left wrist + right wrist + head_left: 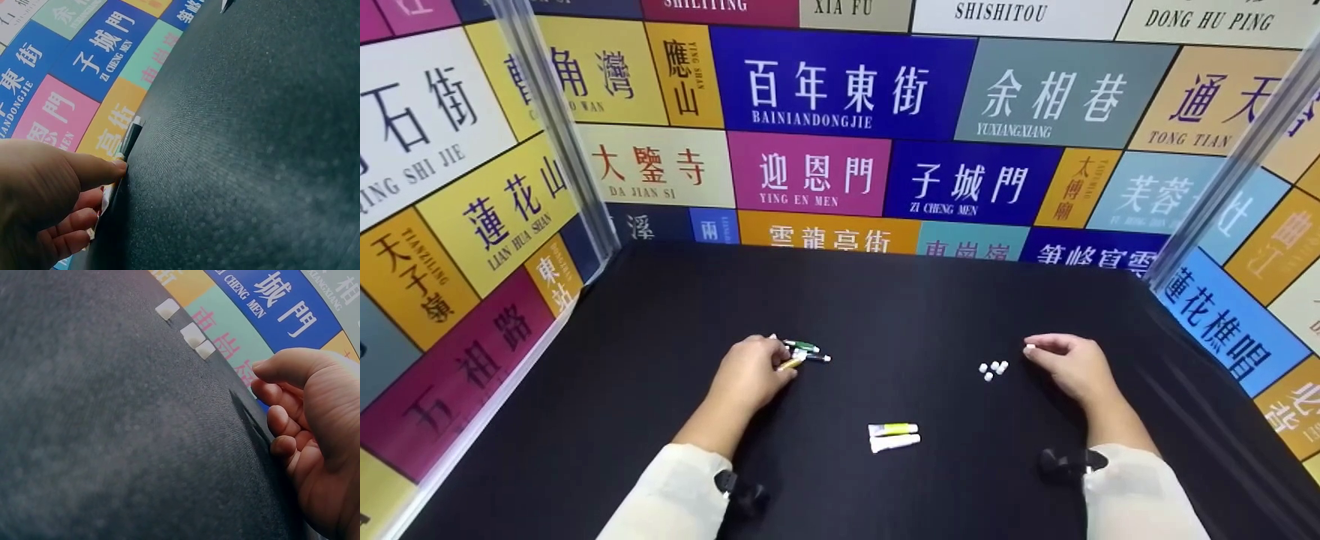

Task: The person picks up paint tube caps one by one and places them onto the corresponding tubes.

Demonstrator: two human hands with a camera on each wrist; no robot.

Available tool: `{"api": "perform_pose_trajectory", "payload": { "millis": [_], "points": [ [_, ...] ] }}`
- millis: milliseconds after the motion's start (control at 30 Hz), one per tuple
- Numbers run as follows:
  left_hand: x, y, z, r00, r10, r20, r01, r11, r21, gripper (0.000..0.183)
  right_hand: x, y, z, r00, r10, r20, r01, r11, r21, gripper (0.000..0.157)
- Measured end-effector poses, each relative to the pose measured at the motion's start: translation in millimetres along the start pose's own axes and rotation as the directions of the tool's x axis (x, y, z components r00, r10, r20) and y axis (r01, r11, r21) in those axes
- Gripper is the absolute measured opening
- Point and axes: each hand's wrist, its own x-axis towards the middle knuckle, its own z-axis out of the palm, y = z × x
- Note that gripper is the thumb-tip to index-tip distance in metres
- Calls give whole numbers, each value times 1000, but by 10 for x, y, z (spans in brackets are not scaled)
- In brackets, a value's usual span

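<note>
Leftmost, we are pinching a gold tube (790, 364) with our left hand (748, 373), thumb and fingers closing on it while one end is poking out past the fingertips. Just to the right of those fingertips, a green tube (802, 346) and a dark tube (817, 358) are lying close together; whether they are touching the hand, we cannot tell. Further right, a yellow tube (896, 429) and a white tube (895, 443) are lying side by side on the black cloth (930, 322), well apart from both our hands. Next, some small white blocks (995, 365) are clustering near our right hand (1072, 367). There, we are holding another white piece (1030, 346) at the thumb and forefinger tips, which are meeting around it.
</note>
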Motion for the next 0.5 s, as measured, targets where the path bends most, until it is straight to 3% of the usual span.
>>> {"api": "perform_pose_trajectory", "payload": {
  "millis": [500],
  "points": [
    [3, -21, 12, 999, 45, 7, -45, 998, 44, 7, -14, 27, -11, 985, 125, -117, -95, 966, 239, 39]
  ]
}}
